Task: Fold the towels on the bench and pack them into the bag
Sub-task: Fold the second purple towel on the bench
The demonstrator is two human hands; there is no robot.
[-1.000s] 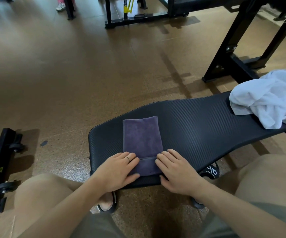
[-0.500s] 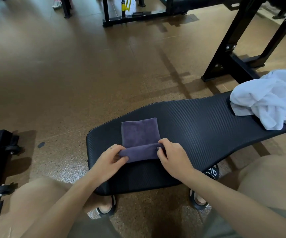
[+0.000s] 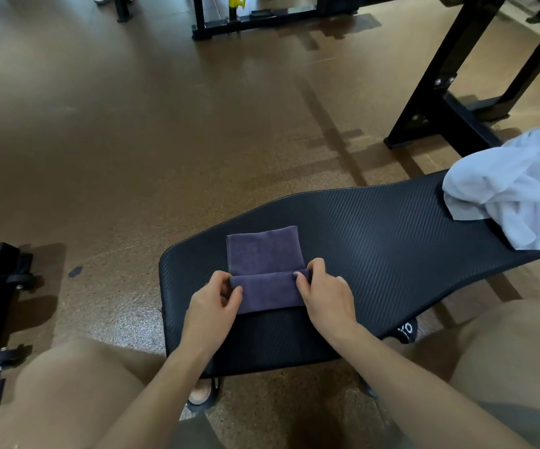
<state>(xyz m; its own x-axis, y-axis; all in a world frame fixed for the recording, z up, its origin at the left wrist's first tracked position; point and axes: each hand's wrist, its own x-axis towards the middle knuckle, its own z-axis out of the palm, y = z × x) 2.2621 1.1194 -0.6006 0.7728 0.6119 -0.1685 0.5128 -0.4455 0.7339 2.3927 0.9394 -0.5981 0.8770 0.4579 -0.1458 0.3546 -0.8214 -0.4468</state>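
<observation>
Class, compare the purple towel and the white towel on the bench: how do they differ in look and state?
The purple towel is dark and lies flat in a neat fold; the white towel is pale and crumpled in a heap. The left hand and right hand pinch the purple towel; nothing touches the white towel. Both rest on the black bench.

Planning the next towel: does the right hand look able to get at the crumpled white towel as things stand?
Probably yes, once freed: the right hand grips the folded purple towel, but bare black bench pad lies open between it and the crumpled white towel.
</observation>
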